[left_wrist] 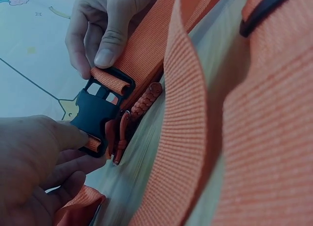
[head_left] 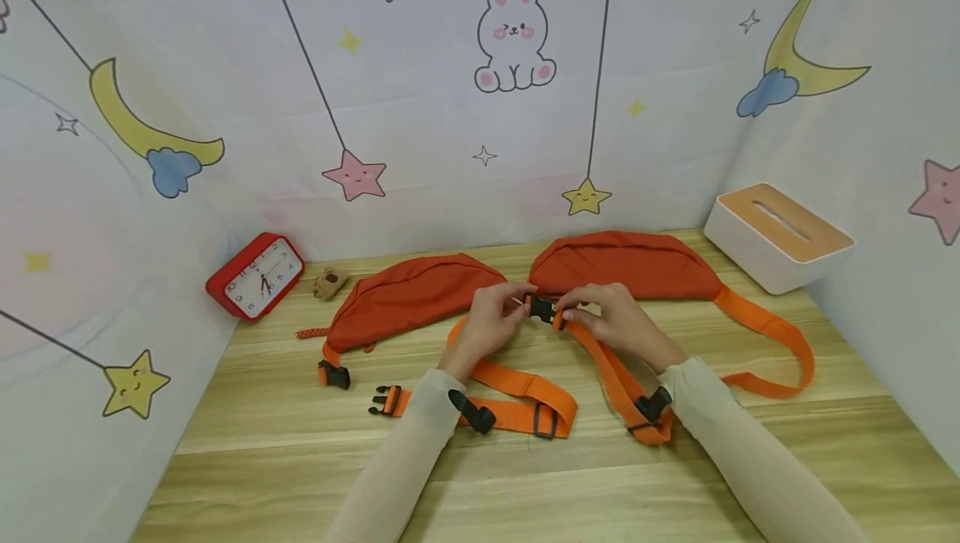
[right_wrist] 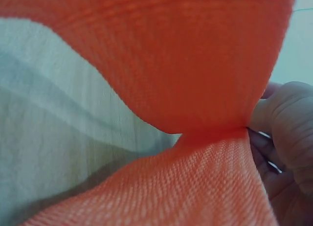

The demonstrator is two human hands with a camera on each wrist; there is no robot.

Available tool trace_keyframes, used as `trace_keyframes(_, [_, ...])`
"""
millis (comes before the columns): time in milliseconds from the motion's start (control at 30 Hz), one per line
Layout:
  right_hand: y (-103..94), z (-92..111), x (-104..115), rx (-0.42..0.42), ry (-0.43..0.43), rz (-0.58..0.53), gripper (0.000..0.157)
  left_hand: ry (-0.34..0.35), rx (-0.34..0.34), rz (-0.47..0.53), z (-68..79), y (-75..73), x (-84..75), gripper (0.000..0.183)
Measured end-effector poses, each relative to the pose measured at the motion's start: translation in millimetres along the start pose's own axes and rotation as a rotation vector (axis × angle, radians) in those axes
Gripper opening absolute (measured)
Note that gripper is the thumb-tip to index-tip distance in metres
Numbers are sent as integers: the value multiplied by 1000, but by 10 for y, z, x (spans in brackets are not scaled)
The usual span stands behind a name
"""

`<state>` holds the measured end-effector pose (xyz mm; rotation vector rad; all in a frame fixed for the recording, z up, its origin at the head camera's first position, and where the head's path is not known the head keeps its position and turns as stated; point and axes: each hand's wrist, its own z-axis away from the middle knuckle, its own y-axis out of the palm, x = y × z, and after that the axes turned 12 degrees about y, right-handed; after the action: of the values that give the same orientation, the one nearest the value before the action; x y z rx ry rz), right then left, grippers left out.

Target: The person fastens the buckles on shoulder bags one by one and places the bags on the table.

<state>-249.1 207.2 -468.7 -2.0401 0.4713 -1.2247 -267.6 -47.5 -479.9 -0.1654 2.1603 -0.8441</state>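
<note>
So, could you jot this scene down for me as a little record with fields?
Left hand: pinches one end of a black buckle
Right hand: pinches the buckle's other end, by the strap
Held buckle: halves together; fully clicked, cannot tell
Right bag: orange-red, behind the held buckle
Left bag: orange-red; its socket half and prong half lie apart
Far left: red clock, with a small brown figure beside it
Far right: white box with a slotted top

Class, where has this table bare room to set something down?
Bare: front table between left sleeve and right sleeve, plus outside each. Crowded: the middle, where left hand and right hand hold a buckle among straps and pouches.
</note>
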Motion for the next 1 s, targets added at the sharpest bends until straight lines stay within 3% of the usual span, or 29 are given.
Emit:
trace_keyframes(300, [15,-22,-23,-8,15,-10,16,28,-7,-38,-15,34,-21,34])
trace_keyframes(600, [67,-37,-33,-95,32,-56,16,56,-69,-51,-20,62,-19,31])
trace_keyframes(833, [115,-34,-17,-122,120,-132,14,41,-81,-37,-7,73,-55,31])
trace_keyframes(1000, [133,-50,-26,-94,162,-136,13,52,-83,-71,-10,85,-75,31])
